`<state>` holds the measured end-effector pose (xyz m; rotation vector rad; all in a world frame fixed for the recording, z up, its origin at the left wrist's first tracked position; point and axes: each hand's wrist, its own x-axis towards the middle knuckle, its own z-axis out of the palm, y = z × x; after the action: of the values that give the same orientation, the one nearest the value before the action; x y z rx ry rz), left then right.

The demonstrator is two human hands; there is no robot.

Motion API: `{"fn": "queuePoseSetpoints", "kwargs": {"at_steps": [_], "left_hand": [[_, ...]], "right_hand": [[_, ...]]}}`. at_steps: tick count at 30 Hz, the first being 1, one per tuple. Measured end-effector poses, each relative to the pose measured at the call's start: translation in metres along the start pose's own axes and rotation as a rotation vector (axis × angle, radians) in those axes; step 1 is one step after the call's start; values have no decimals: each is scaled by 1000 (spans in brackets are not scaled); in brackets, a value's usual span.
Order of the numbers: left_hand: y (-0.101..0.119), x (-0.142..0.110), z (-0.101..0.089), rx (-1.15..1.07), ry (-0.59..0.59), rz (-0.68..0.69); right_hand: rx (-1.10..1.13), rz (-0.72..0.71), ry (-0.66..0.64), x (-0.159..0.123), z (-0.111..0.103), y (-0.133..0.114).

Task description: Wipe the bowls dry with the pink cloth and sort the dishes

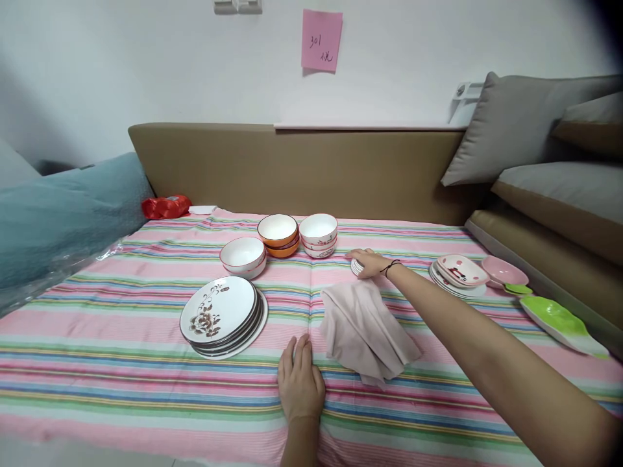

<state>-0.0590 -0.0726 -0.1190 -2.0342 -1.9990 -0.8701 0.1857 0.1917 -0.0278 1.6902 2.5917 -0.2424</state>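
Observation:
My left hand (300, 383) lies flat, palm down, on the striped cloth (146, 389), with nothing in it. Farther out, my right hand (368, 263) is closed over a small stack of white dishes (355, 267); my fingers cover most of it. Just in front of that hand is a crumpled beige cloth (365, 331). To the left stand a stack of flower-patterned plates (219, 311), white bowls with a red rim (243, 253), orange-sided bowls (282, 250) and another stack of white bowls (318, 230).
On the right are patterned dishes (462, 269) on plates, a pink bowl (506, 271) and a green leaf-shaped dish (559, 321). Grey cushions (535, 123) pile up beside them. At the back left lies a red package (166, 207), before a brown backboard (341, 172).

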Motion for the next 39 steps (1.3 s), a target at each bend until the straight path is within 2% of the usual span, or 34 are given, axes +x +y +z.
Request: {"fn": "queuePoseSetpoints", "kwargs": {"at_steps": [4, 13, 18, 28, 32, 35, 39], "left_hand": [[1, 1, -1, -4, -20, -10], [2, 0, -2, -18, -11, -19], [4, 0, -3, -11, 10, -9], [2, 1, 1, 11, 28, 13], [-2, 2, 2, 8, 51, 36], [-4, 4, 3, 8, 55, 39], [-7, 7, 5, 13, 72, 54]], "right_hand": [[36, -24, -42, -5, -3, 5], [8, 113, -41, -4, -6, -3], [25, 71, -52, -3, -7, -3], [62, 95, 56, -14, 4, -6], [79, 137, 128, -17, -6, -5], [79, 216, 234, -31, -27, 10], [40, 387, 324, -79, -47, 61]]}}
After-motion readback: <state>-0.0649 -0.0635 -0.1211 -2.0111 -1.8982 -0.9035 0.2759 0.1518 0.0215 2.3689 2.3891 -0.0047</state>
